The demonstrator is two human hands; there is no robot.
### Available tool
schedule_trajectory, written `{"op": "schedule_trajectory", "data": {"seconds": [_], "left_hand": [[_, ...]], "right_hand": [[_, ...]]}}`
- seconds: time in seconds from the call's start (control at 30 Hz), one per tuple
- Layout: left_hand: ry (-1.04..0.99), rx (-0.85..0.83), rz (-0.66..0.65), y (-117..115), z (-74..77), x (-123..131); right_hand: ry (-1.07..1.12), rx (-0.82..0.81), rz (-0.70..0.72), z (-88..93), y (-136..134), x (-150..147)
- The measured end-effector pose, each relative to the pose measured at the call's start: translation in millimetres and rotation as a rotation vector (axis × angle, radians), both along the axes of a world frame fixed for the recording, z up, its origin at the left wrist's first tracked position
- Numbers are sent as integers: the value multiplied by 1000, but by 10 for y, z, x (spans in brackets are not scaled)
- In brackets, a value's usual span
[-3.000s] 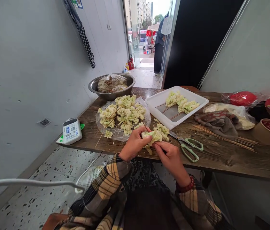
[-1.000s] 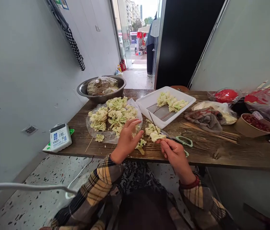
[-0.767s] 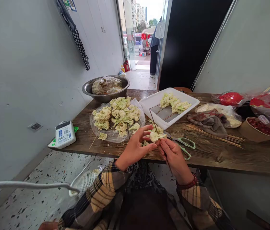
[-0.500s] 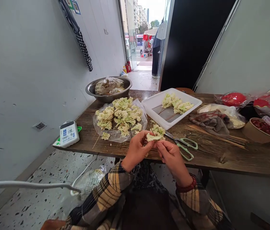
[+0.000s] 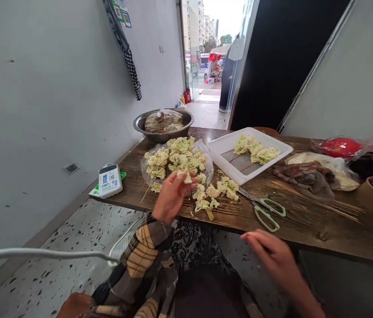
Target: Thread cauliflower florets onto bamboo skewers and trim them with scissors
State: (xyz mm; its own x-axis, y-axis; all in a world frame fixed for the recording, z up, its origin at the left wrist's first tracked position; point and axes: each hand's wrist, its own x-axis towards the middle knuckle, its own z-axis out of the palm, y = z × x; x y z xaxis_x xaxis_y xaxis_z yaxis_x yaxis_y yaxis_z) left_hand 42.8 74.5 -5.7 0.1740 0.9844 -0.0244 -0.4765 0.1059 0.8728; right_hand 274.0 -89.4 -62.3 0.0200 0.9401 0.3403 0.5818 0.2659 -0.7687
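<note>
At the lower right, bare wood is left on the table [image 5: 305, 225], and a hand could be passed there between the scissors [image 5: 255, 199] and the sticks [image 5: 318, 197]. The front edge beside it is overlapped by the fingertips of the right hand [image 5: 275, 256]. From lower centre, the tray [image 5: 262, 169] is fronted by loose cauliflower pieces [image 5: 227, 187] and the scissors. Mid-frame, passage is blocked by the cauliflower heap [image 5: 184, 152] and the left hand [image 5: 173, 194] — with the metal bowl [image 5: 163, 135] behind. At left, a strip is left beside the box [image 5: 110, 179] — intruded upon by a jutting stick [image 5: 145, 194].
</note>
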Motion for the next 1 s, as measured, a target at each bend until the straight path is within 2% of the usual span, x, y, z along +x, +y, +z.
{"op": "schedule_trajectory", "data": {"seconds": [0.1,0.27,0.43,0.53,0.7,0.87,0.93,1.0], "left_hand": [[-58,-99,-154,-135,-20,28],[-143,-142,-266,-289,-42,64],[-173,-168,-324,-346,-90,47],[-173,-189,-319,-379,-131,57],[-103,-204,-293,-411,-201,87],[-64,-224,-298,-433,-227,118],[-60,-227,-314,-449,-235,116],[-64,-229,-323,-462,-251,102]], "right_hand": [[-182,127,-131,13,37,337],[-549,94,-302,16,162,807],[-684,100,-308,-148,255,1299],[-764,78,-325,-193,315,1475],[-841,-13,-391,-145,472,1472],[-853,-6,-448,-128,603,1347],[-810,16,-373,-130,597,1256],[-756,26,-236,-141,570,1151]]}}
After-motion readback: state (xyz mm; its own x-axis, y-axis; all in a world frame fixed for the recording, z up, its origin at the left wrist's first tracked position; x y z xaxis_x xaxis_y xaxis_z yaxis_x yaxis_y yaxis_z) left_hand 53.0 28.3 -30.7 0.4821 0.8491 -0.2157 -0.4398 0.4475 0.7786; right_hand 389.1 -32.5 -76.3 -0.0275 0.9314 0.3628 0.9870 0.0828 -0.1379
